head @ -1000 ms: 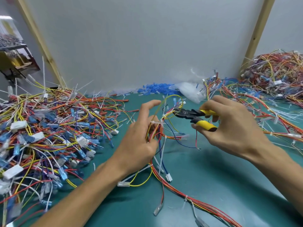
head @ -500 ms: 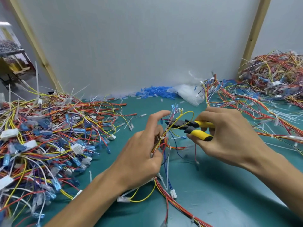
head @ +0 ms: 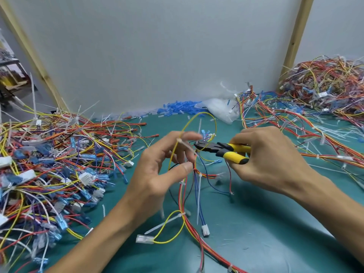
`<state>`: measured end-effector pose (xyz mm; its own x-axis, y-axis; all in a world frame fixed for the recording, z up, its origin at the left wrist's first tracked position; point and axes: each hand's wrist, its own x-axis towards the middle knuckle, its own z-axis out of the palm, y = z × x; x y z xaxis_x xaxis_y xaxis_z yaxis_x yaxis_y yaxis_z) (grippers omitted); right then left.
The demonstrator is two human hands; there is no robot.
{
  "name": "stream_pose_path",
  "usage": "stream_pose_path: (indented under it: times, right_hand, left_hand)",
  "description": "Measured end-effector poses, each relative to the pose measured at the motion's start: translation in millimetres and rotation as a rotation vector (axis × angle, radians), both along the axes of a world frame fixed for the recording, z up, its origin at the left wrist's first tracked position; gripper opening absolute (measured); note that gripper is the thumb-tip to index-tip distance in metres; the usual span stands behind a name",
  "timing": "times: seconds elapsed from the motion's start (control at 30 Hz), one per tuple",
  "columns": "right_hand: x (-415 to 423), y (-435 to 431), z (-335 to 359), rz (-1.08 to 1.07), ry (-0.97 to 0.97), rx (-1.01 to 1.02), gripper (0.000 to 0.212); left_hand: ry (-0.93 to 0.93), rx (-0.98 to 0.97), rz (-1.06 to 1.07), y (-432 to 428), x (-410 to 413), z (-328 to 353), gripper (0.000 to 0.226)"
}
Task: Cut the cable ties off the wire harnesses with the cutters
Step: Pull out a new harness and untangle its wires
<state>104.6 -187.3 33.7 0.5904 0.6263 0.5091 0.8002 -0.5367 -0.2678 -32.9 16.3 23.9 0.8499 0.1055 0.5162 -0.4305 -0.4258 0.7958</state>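
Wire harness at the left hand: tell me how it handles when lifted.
Probably floppy: the wire harness droops and loops from the left hand to the mat. Likely light: thin wires, small plugs. Its loose ends may snag the pile.

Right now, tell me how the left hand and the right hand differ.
The left hand holds the wire harness; the right hand grips the cutters by their yellow handles. The left hand's fingers are spread, the index stretched out; the right hand's fingers are curled tight. Both are bare and meet over the green mat, the cutters' tip pointing at the left hand.
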Motion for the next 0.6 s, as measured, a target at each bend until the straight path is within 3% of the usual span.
stream_pose_path:
  times: [0.1, 0.23, 0.3, 0.47, 0.6]
  right_hand:
    - [0.6, -1.5, 0.9, 0.031, -0.014, -0.012, 0.017]
    - [-1.0, -2.2, 2.5, 0.069, -0.036, -0.05, 0.014]
    - [-1.2, -1.9, 3.4, 0.069, -0.035, -0.051, 0.015]
    - [1.3, -1.1, 1.1, -0.034, 0.028, 0.022, 0.022]
    - [7.4, -2.9, -1.1, -0.151, 0.153, 0.034, 0.023]
  left_hand:
    - [-0.028, -0.164, -0.061, 4.4, 4.4, 0.5, 0.075]
    - [-0.064, -0.325, 0.014, 14.7, 8.2, 0.7, 0.085]
    - [-0.051, -0.47, 0.088, 19.2, 9.6, 0.6, 0.077]
    - [-0.088, -0.662, 0.136, 31.9, 8.5, 5.2, 0.026]
    - [-0.213, -0.677, 0.099, 39.0, 8.2, 7.9, 0.029]
